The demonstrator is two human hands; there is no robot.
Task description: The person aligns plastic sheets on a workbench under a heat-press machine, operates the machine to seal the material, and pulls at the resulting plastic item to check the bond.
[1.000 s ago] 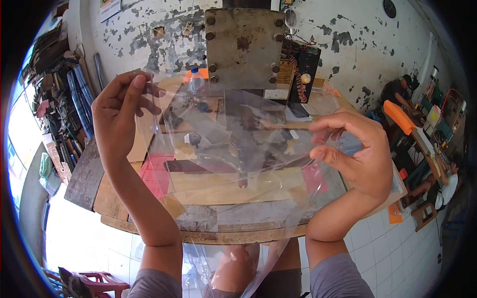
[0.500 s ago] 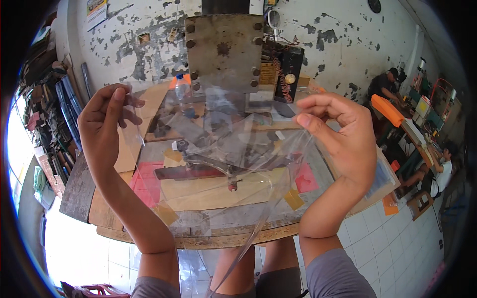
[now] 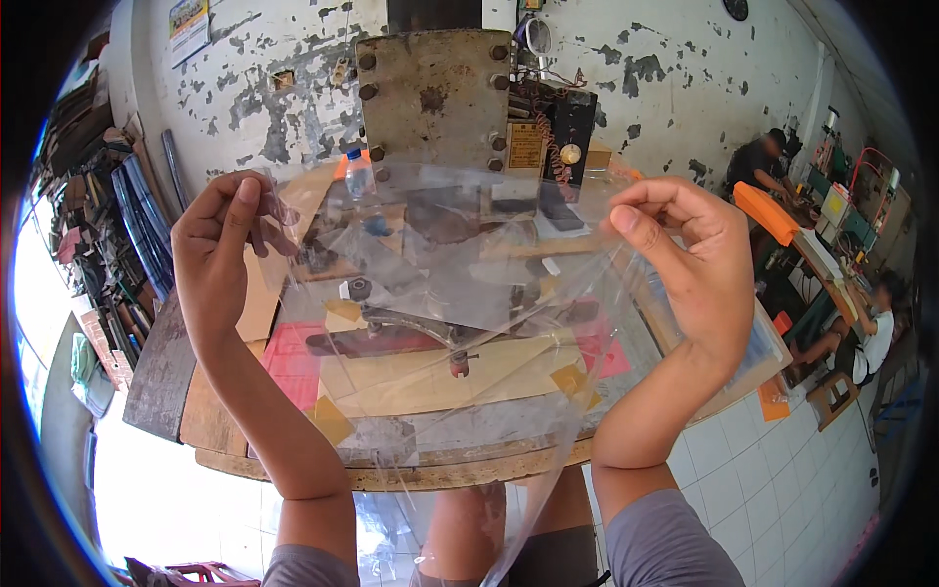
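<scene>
A clear plastic sheet (image 3: 440,377) stretches between my two raised hands and hangs down past the table's front edge toward my legs. My left hand (image 3: 220,249) pinches its upper left corner between thumb and fingers. The upper right corner is gripped by my right hand (image 3: 690,254), thumb against fingertips. Seen through the sheet is a dark metal bracket-like fixture (image 3: 450,338) on the table, with a tan board (image 3: 440,382) in front of it. Pink sheets (image 3: 291,362) and yellow-brown tape pieces (image 3: 331,421) lie around the board.
A large bolted metal press plate (image 3: 435,98) stands behind the fixture. At the back of the wooden table (image 3: 156,372) is a blue-capped bottle (image 3: 358,176). Dark rolls and boards (image 3: 137,215) crowd the left wall. Two people (image 3: 763,166) sit at a bench on the right.
Both hands have shifted slightly to the right, and the left a little lower. The plastic sheet is spread flatter, its lower folds opening out. The view has tilted slightly.
</scene>
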